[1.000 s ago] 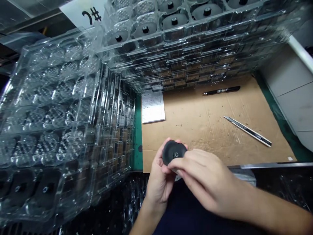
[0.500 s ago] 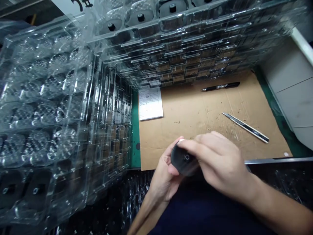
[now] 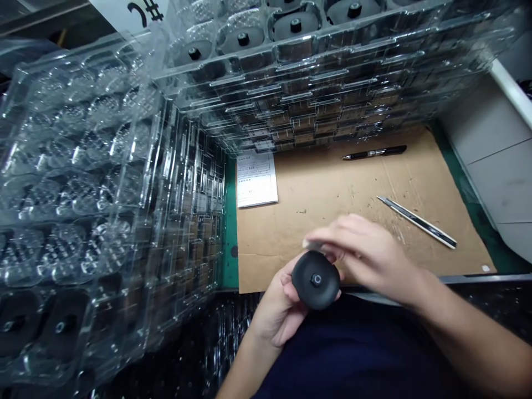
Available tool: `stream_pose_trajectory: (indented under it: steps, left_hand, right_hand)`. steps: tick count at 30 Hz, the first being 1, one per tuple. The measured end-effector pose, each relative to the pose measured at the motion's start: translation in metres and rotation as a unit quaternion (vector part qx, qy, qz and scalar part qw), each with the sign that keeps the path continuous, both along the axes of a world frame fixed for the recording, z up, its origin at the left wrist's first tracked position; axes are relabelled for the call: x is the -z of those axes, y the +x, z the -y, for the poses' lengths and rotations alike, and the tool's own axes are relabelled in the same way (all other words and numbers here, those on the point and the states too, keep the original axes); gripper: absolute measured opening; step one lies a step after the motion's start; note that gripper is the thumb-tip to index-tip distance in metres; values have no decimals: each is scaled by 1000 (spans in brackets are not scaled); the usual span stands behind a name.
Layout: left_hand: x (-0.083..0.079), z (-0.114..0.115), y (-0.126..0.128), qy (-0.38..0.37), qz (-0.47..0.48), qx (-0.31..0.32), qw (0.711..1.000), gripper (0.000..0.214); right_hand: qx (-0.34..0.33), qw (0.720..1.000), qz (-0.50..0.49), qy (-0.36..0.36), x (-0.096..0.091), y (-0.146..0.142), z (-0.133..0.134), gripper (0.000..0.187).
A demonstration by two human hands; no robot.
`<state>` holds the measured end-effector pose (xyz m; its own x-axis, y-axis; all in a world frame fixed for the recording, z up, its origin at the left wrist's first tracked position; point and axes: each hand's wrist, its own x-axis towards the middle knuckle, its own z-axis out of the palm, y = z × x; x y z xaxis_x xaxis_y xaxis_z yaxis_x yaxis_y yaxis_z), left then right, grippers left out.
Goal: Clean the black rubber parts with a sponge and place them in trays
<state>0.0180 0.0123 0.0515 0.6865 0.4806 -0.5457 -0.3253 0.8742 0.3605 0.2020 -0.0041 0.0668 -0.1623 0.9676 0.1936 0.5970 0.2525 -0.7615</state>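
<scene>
A black rounded plastic part (image 3: 315, 288) with a short round stub in its middle is gripped by my left hand (image 3: 286, 302), whose fingers wrap round its left side and underside. The part's stub side faces up toward me. My right hand (image 3: 369, 255) is at the part's upper edge, its fingers bent and pressed together. A small whitish spot shows at those fingertips, too blurred to name. Motion smears the right fingers, so whether they touch the part is hard to see.
Brown cardboard (image 3: 332, 199) covers a green mat, with a printed paper slip (image 3: 256, 180), a black pen (image 3: 374, 153) and a utility knife (image 3: 418, 221) on it. Clear plastic tray stacks (image 3: 291, 83) rise behind, and more trays (image 3: 83, 166) at left; some pockets hold black parts.
The black part has tilted to face me more fully and sits slightly lower. My right hand has shifted a little off its face toward the upper edge.
</scene>
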Motion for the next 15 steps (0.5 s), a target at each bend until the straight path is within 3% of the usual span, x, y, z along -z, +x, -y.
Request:
stream_pose_trajectory:
  steps: [3,7,11,15]
  left_hand:
    - [1,-1,-5,-17,77,18,997,62]
    - [2,-3,-8,-8,108,25,994,64]
    - [3,-4,-8,-4,110,32,993,61]
    - [1,-5,-7,-11,90,40,995,60]
  right_hand:
    - [97,987,59,-111,25,18,7,27]
    - [43,968,37,-244,55,9,35,28]
    - [-9,964,-21,-266,69,-7,54,21]
    - [67,966,-29,-248,57,6,47,24]
